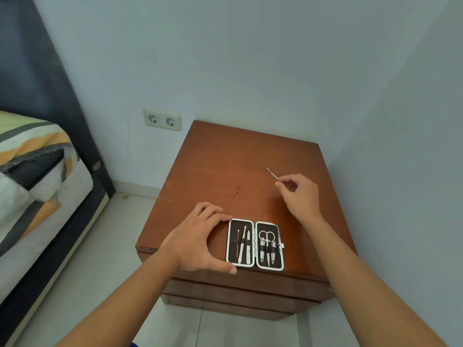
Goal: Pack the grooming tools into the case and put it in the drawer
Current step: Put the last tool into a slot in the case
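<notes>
Item: small dark-brown hinged grooming case with white trim (255,243), lying open and flat at the near edge of the reddish-brown wooden tabletop (225,166), roughly mid-edge. Left half holds slender metal implements under elastic loops; right half holds small scissors and clippers. At least one loop on the left half looks unfilled, though this is hard to confirm.

Item: thin silver metal grooming tool (271,173), long and needle-like, lifted above the tabletop toward its right side. Its long axis runs from the fingers away and leftward, pointed tip farthest from the person.

Right hand (299,194): fingers (281,184) pinched together on the near end of the thin tool, thumb against forefinger. The case lies nearer the person and to the left of this hand, a short way off; this is the hand that must carry the tool across, probably turning it to lie parallel with the loops.

Left hand (200,236): fingers spread wide in a curve, forefinger tip at the case's far-left corner, thumb at its near-left corner, bracing it.

Drawers below the tabletop: closed, judging by the flush fronts.
</notes>
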`<control>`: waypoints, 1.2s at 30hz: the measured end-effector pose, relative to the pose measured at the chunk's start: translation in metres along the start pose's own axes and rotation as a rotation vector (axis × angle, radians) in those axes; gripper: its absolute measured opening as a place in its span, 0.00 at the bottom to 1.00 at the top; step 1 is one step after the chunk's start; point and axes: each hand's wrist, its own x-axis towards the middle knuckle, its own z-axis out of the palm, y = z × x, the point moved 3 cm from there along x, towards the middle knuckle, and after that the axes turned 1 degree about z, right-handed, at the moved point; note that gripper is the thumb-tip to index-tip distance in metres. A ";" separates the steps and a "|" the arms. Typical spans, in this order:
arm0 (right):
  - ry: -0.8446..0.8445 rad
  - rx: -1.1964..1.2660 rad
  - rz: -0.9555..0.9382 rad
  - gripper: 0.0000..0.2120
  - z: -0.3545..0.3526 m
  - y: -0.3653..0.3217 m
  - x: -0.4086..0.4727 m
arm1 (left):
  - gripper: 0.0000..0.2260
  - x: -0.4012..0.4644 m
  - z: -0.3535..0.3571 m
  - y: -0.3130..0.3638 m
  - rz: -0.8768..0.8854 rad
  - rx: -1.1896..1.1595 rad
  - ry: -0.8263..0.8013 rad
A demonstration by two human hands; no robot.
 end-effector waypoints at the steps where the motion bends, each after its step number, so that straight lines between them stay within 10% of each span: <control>1: 0.041 -0.047 0.022 0.05 0.001 0.004 0.010 | 0.54 0.000 0.000 0.000 0.003 0.001 0.000; 16: -0.162 -0.395 0.199 0.11 0.026 0.003 0.039 | 0.54 0.000 -0.001 0.001 0.000 0.002 -0.003; 25: -0.431 0.196 0.164 0.22 0.022 -0.010 -0.006 | 0.54 0.001 -0.001 0.001 -0.009 0.008 -0.005; 36: -0.520 0.407 0.264 0.07 0.026 -0.043 -0.049 | 0.53 0.000 -0.002 0.003 -0.011 0.007 -0.010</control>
